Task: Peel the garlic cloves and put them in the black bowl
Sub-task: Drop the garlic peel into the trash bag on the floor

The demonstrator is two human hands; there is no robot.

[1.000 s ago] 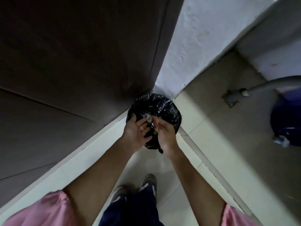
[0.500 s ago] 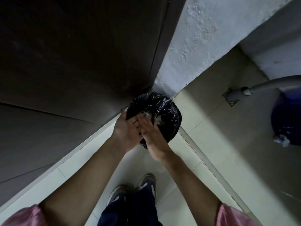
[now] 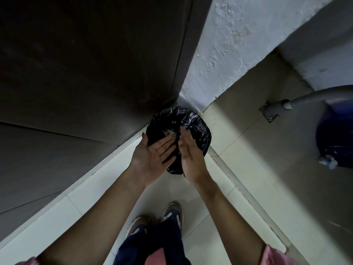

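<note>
I stand over a small bin lined with a black plastic bag (image 3: 193,121) in the floor corner. My left hand (image 3: 152,155) is held palm up with straight fingers over the bin's near left rim. My right hand (image 3: 191,153) is flat and edge-on just right of it, fingers straight, above the bin's mouth. Pale bits of garlic skin (image 3: 170,133) lie inside the bag near my fingertips. Neither hand holds anything. No garlic cloves and no black bowl are in view.
A dark wooden door (image 3: 86,73) fills the left, a rough white wall (image 3: 238,44) stands behind the bin. A grey pipe (image 3: 298,101) and a blue barrel (image 3: 336,138) are at the right. My shoes (image 3: 172,213) stand on pale floor tiles.
One second ago both hands were curled together over the bin around bits of skin. They then opened and brushed against each other; now they are apart and flat.
</note>
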